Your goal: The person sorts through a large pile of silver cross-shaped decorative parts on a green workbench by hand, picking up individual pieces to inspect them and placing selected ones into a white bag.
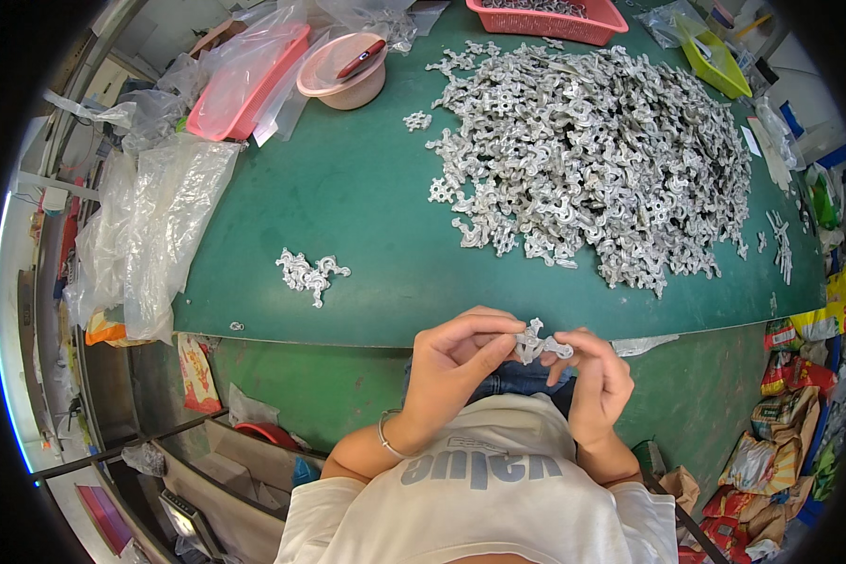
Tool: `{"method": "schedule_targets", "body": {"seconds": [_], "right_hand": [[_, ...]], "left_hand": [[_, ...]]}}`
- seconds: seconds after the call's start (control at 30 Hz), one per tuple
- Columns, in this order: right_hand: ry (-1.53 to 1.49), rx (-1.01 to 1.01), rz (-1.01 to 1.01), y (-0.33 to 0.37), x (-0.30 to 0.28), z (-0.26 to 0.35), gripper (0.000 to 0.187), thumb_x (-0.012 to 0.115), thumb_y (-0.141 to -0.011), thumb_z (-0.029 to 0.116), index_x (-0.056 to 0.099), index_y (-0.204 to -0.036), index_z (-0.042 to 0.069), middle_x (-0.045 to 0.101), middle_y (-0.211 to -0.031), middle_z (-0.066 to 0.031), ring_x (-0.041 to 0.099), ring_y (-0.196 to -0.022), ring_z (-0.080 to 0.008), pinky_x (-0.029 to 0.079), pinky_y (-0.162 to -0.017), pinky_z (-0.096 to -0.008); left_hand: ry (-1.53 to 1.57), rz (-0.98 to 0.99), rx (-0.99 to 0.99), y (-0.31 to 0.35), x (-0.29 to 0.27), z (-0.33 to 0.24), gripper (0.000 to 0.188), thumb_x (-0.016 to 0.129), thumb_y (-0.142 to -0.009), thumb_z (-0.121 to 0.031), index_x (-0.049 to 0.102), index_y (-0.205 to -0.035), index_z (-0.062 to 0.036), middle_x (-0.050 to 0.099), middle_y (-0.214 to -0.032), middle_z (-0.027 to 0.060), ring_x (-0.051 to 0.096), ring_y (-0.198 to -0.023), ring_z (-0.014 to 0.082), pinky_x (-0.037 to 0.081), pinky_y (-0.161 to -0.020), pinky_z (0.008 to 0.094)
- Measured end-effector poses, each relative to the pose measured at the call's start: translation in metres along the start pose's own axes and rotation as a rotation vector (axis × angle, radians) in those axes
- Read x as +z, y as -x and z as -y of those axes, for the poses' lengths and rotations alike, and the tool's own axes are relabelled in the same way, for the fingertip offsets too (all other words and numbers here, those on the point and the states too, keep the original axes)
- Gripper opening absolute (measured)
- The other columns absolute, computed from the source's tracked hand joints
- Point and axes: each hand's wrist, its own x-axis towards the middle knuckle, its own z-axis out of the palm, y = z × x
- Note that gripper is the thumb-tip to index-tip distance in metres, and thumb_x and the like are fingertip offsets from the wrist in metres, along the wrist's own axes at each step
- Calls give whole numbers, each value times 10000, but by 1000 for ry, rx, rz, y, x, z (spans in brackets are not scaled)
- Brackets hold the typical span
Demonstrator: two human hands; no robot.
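Observation:
Between both my hands, just off the table's near edge, is a small silver-grey metal casting [534,344] with curved arms. My left hand [462,353] pinches its left side between thumb and fingers. The fingertips of my right hand [592,374] close on its right end. A large heap of similar metal castings [592,150] covers the right half of the green table [367,216]. To the left lies a small cluster of castings [310,274], apart from the heap.
At the back left stand a pink bowl [343,89] with a red-handled tool on it and a pink tray [244,99] under plastic bags. A red basket [559,21] holds more parts at the back; a yellow-green basket [714,58] is far right. Clear plastic sheets [160,211] hang over the left edge.

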Motion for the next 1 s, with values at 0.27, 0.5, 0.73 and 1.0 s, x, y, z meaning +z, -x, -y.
{"method": "schedule_targets", "body": {"seconds": [0.27,0.5,0.73,1.0], "right_hand": [[-149,244,-64,0,2,7,166,536,-774,-90,582,-932,-73,615,-759,-139,557,-572,-87,419,-483,-172],[-165,191,-80,1,3,6,162,548,-757,-108,587,-911,-78,618,-723,-150,539,-536,-85,408,-463,-170],[-166,190,-81,1,3,6,159,556,-752,-110,586,-905,-81,619,-723,-157,533,-524,-84,405,-456,-168],[-193,195,-85,-1,4,6,159,557,-747,-115,586,-900,-81,621,-723,-158,529,-519,-86,399,-451,-170]], "left_hand": [[-31,64,64,1,2,-3,241,538,-786,98,553,-1025,78,511,-1027,123,527,-910,159,461,-784,258],[-27,83,81,1,1,-2,291,535,-771,124,533,-1058,80,507,-1033,125,519,-920,162,462,-787,260],[-22,73,68,1,2,0,268,538,-768,124,545,-1033,87,512,-1023,127,520,-901,158,463,-776,253],[-51,32,78,0,3,-1,249,529,-760,128,548,-1006,90,541,-983,147,554,-905,199,458,-802,300]]}}
